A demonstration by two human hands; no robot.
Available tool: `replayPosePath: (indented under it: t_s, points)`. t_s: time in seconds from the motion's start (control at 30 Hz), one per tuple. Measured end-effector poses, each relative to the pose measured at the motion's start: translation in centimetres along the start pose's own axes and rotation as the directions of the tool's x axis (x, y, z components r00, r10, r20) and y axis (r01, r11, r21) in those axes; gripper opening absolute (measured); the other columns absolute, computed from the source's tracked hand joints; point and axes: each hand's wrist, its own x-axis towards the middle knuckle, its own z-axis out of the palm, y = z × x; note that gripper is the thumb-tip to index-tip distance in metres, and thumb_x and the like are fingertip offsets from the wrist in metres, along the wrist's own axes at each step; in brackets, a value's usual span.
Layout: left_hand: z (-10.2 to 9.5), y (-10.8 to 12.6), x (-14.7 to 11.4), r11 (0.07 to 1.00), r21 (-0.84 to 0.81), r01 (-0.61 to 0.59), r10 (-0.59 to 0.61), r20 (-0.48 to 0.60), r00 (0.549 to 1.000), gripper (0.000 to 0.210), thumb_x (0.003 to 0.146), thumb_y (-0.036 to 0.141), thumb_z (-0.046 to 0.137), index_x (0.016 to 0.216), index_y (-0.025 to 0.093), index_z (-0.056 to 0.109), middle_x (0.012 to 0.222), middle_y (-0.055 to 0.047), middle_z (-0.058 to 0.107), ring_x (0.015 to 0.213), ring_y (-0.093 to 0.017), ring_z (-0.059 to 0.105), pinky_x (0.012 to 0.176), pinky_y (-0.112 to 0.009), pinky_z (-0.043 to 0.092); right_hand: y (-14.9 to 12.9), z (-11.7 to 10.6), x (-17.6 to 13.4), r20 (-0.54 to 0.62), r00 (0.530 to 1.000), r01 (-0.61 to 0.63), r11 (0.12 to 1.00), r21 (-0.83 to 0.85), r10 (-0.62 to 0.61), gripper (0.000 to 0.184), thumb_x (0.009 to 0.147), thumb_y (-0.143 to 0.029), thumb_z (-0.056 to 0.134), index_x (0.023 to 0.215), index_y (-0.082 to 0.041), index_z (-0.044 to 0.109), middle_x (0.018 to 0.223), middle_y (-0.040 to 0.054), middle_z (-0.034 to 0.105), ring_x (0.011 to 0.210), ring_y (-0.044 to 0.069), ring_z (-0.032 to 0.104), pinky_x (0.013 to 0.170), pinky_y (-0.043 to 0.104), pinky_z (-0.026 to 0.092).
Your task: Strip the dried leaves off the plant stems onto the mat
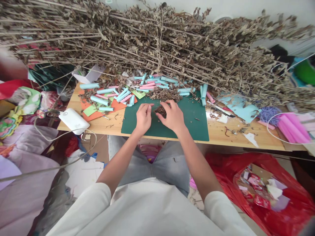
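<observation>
My right hand point(173, 117) curves around a small clump of dried leaves point(160, 110), which shows between the thumb and the bent fingers. My left hand point(143, 117) is just left of that clump, its thumb drawn in against the fingers. Whatever lies in the left fingers, if anything, is hidden. Both hands are over a dark green cutting mat point(197, 124). Behind them a larger heap of crumbled dried leaves point(165, 94) lies at the mat's far edge. Rolled blue paper tubes point(99, 100) and pink paper tubes point(147, 87) are scattered beyond and to the left.
Long bundled dried stalks point(137, 42) cover the back of the wooden table point(118, 121). A white device with a cable point(74, 120) sits at the left edge. On the right are a pen point(221, 108), blue paper point(242, 106) and purple string point(268, 114). Below hangs a red bag point(226, 167) of scraps.
</observation>
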Motion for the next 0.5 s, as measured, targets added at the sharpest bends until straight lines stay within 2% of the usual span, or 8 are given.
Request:
replayPosePath:
  t_s: [0.1,0.27,0.4,0.5]
  points:
    - [-1.1,0.0,-0.5,0.998,-0.039,0.056,-0.058,-0.043,0.997,0.04,0.1,0.045,0.04,0.105,0.019,0.071,0.104,-0.01,0.069,0.097,-0.021,0.063,0.09,-0.031,0.047,-0.7,0.4,1.2,0.145,0.988,0.07,0.985,-0.158,-0.047,0.063,0.089,-0.065,0.049,0.131,-0.019,0.051,0.124,0.0181,0.052,0.106,0.032,0.053,0.079,0.038,0.045]
    - [-1.9,-0.2,-1.6,0.99,-0.071,0.121,-0.124,-0.04,0.991,0.041,0.101,0.045,0.039,0.108,0.019,0.07,0.099,-0.009,0.07,0.09,-0.019,0.065,0.087,-0.03,0.049,-1.0,1.3,2.3,0.278,0.956,0.16,0.955,-0.248,-0.088,0.056,0.093,-0.068,0.037,0.12,-0.022,0.054,0.119,0.015,0.053,0.1,0.029,0.055,0.068,0.032,0.04]
    - [-2.7,-0.2,-1.9,0.992,0.106,0.075,-0.072,-0.033,0.997,0.029,0.098,0.032,0.046,0.105,0.018,0.07,0.097,-0.01,0.07,0.086,-0.02,0.064,0.086,-0.032,0.049,-0.7,1.1,2.2,0.301,0.946,0.185,0.96,-0.21,-0.117,0.047,0.1,-0.056,0.026,0.113,-0.021,0.056,0.114,0.0129,0.055,0.099,0.026,0.056,0.065,0.03,0.037]
    - [-3.0,-0.4,-2.0,0.977,0.207,0.045,-0.053,0.031,0.998,0.023,0.091,0.02,0.051,0.101,0.018,0.071,0.098,-0.011,0.07,0.089,-0.023,0.065,0.088,-0.035,0.05,-0.6,0.8,1.9,0.305,0.94,0.215,0.96,-0.176,-0.155,0.046,0.098,-0.058,0.034,0.114,-0.02,0.055,0.115,0.013,0.055,0.1,0.026,0.057,0.066,0.03,0.037]
